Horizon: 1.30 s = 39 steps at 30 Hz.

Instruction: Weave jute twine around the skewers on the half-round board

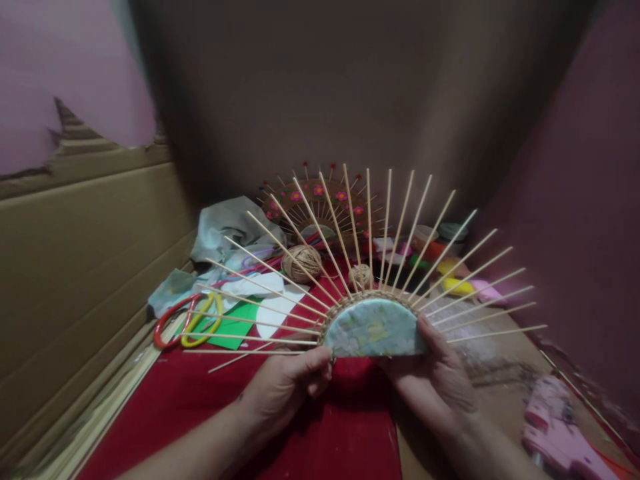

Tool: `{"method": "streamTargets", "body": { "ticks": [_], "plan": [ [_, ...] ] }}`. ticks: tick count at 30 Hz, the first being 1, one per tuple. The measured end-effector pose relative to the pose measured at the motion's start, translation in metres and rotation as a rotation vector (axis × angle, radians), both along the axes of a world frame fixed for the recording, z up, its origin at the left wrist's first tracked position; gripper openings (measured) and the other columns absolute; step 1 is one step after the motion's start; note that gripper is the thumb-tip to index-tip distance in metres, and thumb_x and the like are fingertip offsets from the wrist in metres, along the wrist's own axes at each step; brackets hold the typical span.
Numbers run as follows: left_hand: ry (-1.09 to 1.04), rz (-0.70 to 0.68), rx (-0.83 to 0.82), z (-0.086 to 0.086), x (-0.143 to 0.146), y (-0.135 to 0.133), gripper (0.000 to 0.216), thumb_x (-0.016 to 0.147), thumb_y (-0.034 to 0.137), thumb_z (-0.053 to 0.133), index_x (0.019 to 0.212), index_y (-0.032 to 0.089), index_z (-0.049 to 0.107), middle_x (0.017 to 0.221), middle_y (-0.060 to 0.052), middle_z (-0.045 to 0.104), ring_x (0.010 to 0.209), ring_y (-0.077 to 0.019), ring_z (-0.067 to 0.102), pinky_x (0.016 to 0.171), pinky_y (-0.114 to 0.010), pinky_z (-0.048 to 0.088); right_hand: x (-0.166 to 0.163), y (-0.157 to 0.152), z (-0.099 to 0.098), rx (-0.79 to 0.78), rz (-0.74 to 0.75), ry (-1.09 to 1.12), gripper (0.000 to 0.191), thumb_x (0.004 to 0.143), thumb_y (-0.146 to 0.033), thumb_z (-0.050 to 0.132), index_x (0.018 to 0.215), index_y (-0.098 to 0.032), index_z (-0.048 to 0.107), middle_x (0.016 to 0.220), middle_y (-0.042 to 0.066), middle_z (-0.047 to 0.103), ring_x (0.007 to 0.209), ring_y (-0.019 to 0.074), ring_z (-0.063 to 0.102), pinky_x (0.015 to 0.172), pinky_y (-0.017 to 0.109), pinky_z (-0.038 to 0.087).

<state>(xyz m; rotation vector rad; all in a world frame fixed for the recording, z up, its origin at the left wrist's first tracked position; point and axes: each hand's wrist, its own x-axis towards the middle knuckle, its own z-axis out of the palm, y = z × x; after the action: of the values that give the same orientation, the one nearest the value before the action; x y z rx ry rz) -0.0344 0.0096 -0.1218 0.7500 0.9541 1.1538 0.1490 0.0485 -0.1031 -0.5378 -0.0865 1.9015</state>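
Between my two hands is a half-round fan frame, its pale blue-green patterned base edged with woven twine and thin wooden sticks spreading out from the curve. My left hand pinches the base's lower left corner, thumb in front. At the right end, my right hand grips the base with the thumb at its edge and the other fingers underneath or behind. The frame is held upright above a red cloth. Behind it sit a ball of twine and a smaller twine ball.
A finished-looking fan with pink flowers stands at the back. To the left are red-handled and yellow-handled scissors, green sheet and cardboard wall. A pink glue gun lies at right, near yellow material.
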Motion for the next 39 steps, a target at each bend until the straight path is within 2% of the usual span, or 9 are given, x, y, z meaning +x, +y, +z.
{"method": "streamTargets", "body": {
  "ticks": [12,26,39],
  "plan": [
    [0.008,0.005,-0.044,0.002,0.000,-0.002,0.027,0.068,0.031,0.064,0.052,0.010,0.057,0.049,-0.001,0.046,0.045,-0.0065,0.033,0.049,-0.024,0.024,-0.001,0.000,0.002,-0.020,0.001,0.015,0.044,0.059,-0.025,0.073,0.100,-0.015,0.061,0.095,0.008,0.067,0.090,0.0244,0.057,0.082,0.043,0.044],
    [-0.027,0.008,-0.065,0.012,0.005,-0.002,0.028,0.062,0.034,0.069,0.051,0.013,0.052,0.043,0.002,0.041,0.044,-0.0076,0.032,0.047,-0.024,0.023,0.000,-0.001,0.000,0.031,0.009,0.016,0.027,0.064,-0.027,0.070,0.088,-0.016,0.064,0.087,0.006,0.068,0.087,0.0217,0.057,0.082,0.041,0.043],
    [0.008,-0.003,-0.041,0.012,0.005,-0.002,0.030,0.065,0.034,0.066,0.050,0.013,0.051,0.044,0.002,0.040,0.044,-0.0080,0.032,0.048,-0.025,0.022,0.000,0.000,0.000,0.021,0.006,0.024,0.026,0.066,-0.028,0.068,0.089,-0.015,0.064,0.089,0.006,0.068,0.087,0.0219,0.058,0.082,0.041,0.044]
  ]
}}
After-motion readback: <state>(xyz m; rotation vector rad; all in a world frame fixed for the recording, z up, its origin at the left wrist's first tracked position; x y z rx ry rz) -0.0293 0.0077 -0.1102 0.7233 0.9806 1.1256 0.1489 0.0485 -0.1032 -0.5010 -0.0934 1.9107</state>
